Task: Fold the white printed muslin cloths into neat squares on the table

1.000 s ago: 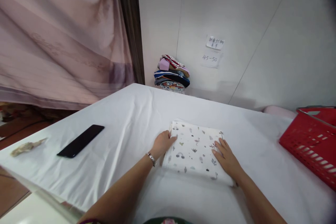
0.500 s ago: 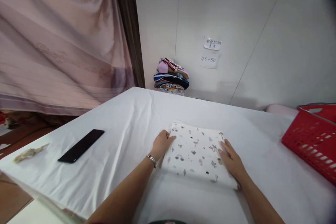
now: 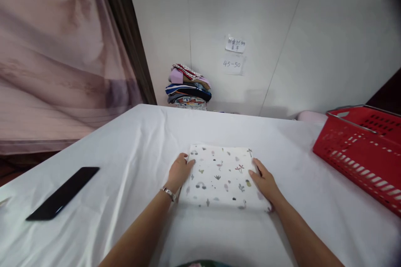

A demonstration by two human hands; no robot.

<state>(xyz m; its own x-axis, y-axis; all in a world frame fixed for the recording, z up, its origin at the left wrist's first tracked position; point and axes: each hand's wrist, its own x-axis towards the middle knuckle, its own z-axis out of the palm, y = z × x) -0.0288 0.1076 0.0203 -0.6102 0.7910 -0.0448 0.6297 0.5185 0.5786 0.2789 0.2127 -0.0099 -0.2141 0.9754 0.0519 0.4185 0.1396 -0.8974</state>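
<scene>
A folded white cloth [image 3: 222, 179], printed with small flamingos, rainbows and plants, lies flat in front of me. My left hand [image 3: 180, 171] grips its left edge, thumb on top and the other fingers curled at the side. On the opposite edge my right hand [image 3: 265, 179] holds the cloth the same way, thumb over the print. The undersides of both hands' fingers are partly hidden by the cloth. A metal bracelet [image 3: 169, 193] circles my left wrist.
The white-covered table [image 3: 140, 142] carries a black phone [image 3: 64, 194] at left and a red plastic basket [image 3: 354, 146] at right. Behind its far edge rises a stack of folded fabrics [image 3: 189, 87] against the wall. A pink curtain [image 3: 53, 58] hangs at left.
My view has turned to the right, so more of the red basket shows and the phone sits nearer the left edge. Both hands stay on the folded cloth.
</scene>
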